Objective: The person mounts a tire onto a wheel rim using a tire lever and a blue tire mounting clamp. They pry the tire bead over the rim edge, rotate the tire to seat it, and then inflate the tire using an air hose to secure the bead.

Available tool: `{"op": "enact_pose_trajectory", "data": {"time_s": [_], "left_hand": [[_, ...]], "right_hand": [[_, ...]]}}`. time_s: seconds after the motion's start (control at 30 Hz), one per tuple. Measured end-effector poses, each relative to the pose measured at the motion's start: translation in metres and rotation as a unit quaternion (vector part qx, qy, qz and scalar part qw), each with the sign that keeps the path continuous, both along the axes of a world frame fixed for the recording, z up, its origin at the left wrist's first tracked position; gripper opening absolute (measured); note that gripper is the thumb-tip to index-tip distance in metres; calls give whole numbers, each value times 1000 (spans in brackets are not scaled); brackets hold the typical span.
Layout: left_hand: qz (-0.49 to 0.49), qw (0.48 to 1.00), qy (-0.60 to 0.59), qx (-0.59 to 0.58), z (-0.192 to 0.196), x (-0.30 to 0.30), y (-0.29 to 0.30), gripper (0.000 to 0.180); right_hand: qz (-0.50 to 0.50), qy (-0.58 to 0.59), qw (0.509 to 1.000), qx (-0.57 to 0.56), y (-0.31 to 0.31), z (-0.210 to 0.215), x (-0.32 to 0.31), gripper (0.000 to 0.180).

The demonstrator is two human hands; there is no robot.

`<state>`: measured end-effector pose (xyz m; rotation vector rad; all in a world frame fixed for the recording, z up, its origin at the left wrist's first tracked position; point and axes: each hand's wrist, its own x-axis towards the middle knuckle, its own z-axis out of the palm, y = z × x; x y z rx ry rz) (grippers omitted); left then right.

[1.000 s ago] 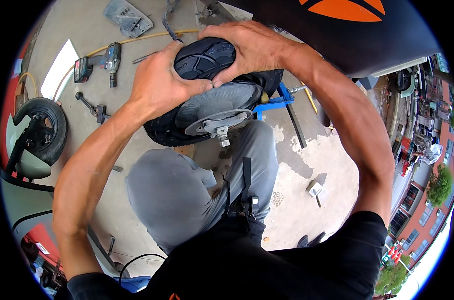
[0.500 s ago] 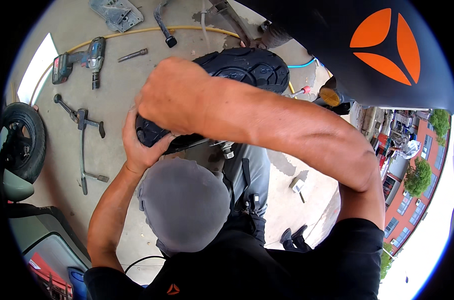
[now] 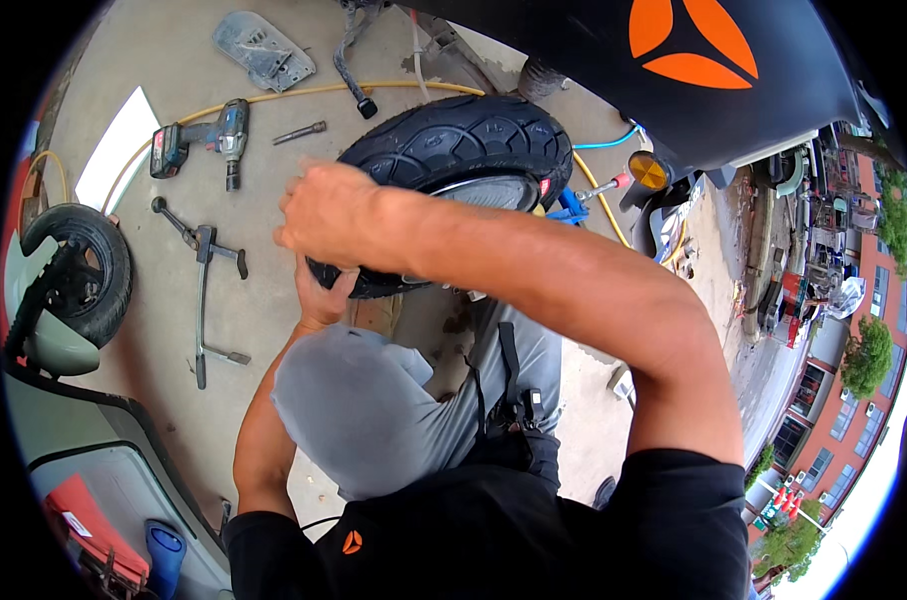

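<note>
The small black scooter wheel (image 3: pixel 454 160), tyre on and pale hub showing, was held up off the ground over my bent knee, between my two hands. My right hand (image 3: pixel 329 215) lay across its near left edge, fingers curled over the tread and closed on it, the forearm crossing in front of the lower half of the tyre. My left hand (image 3: pixel 324 295) came up from below, just under the right one, thumb pressed against the tyre's underside; how far its fingers wrapped round behind I could not tell, since the wheel hid them. So the wheel was off the machine and fully in my grip, clear of the ground; as far as I could judge, the tyre sat seated on the rim, and what was left was to put the wheel somewhere, for it rested on nothing yet. Out beyond my left hand lay a long metal lever tool (image 3: pixel 206 290) on the concrete, and farther that way a second small tyre (image 3: pixel 79 270) (mounted on something pale green). Past my right hand's knuckles sat a cordless impact driver (image 3: pixel 204 145) beside a yellow hose (image 3: pixel 304 93). Above the wheel, away from both hands, hung the scooter's black body panel (image 3: pixel 674 70) and an amber reflector (image 3: pixel 649 170).
</note>
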<state>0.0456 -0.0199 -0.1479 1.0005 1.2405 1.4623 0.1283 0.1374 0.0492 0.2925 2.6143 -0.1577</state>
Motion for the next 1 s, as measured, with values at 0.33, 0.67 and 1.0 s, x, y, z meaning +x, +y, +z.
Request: {"op": "enact_pose_trajectory", "data": {"time_s": [0.33,0.67,1.0], "left_hand": [[-250,839,484,-13,201,-30,119,114],[-223,901,360,-97,190,-4,118,82],[-135,930,339,30,154,-8,108,81]], "right_hand": [[-281,309,908,-28,51,42,200,104],[-266,318,895,-162,82,16,203,108],[-196,316,927,-50,75,21,178,85]]}}
